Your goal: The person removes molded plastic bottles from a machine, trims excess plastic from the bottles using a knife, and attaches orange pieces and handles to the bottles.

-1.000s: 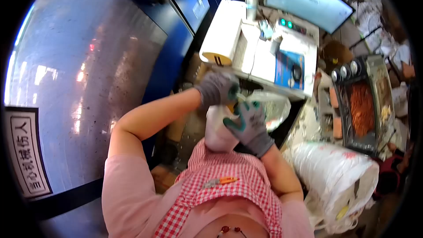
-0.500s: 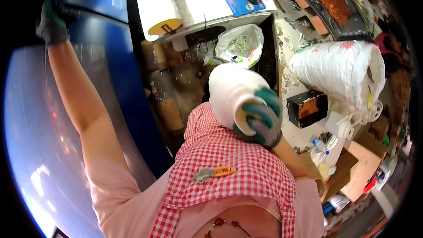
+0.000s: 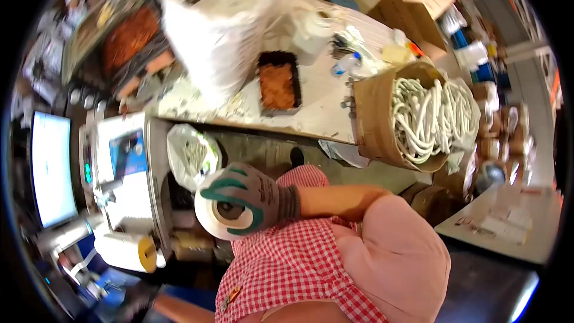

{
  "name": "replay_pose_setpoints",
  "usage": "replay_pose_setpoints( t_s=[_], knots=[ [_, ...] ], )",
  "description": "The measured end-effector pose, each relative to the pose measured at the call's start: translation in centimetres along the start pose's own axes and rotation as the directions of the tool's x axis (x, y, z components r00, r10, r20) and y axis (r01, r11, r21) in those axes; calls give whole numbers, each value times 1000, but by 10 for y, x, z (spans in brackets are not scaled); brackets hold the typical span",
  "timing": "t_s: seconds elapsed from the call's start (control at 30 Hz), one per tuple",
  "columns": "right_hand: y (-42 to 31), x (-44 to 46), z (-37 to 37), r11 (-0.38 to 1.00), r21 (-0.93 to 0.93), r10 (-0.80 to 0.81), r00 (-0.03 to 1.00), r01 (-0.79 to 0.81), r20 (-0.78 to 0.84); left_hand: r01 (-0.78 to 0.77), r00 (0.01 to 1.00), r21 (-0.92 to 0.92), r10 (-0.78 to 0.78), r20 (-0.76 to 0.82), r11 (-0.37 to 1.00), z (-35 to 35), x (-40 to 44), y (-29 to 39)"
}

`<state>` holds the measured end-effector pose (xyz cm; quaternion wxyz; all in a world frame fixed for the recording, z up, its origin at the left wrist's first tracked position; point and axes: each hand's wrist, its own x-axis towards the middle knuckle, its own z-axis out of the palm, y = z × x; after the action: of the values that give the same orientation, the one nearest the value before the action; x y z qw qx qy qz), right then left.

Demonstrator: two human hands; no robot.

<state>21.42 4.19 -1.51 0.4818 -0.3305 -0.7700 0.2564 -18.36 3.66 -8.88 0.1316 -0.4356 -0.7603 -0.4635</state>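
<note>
White hollow container point(image 3: 206, 220) sits in my right hand point(image 3: 254, 194), gloved fingers clamped round its open end, in front of the checked apron point(image 3: 293, 257), off the bench. Left hand point(image 3: 133, 302) blurred, well apart; can't tell its grip from my feed. Step looks like a one-handed hold; next move, I'd judge, calls for keeping that wrap firm. Farther: open plastic bag point(image 3: 174, 151), bench point(image 3: 326, 98), black tray point(image 3: 279, 87) near its front edge, carton point(image 3: 372, 113) of white coils point(image 3: 427, 113) toward front right corner.
</note>
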Motion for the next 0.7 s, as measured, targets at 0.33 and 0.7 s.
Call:
replay_pose_setpoints(
  t_s=[0.33, 0.7],
  knots=[
    [-4, -170, -205, 827, -151, 325, 680, -541, -658, -238, -133, -970, 987, 89, 55, 178, -239, 572],
    [-29, -262, -281, 611, -62, 399, 375, -789, -837, -127, -563, -706, 535, 630, 697, 190, -591, 728]
  ],
)
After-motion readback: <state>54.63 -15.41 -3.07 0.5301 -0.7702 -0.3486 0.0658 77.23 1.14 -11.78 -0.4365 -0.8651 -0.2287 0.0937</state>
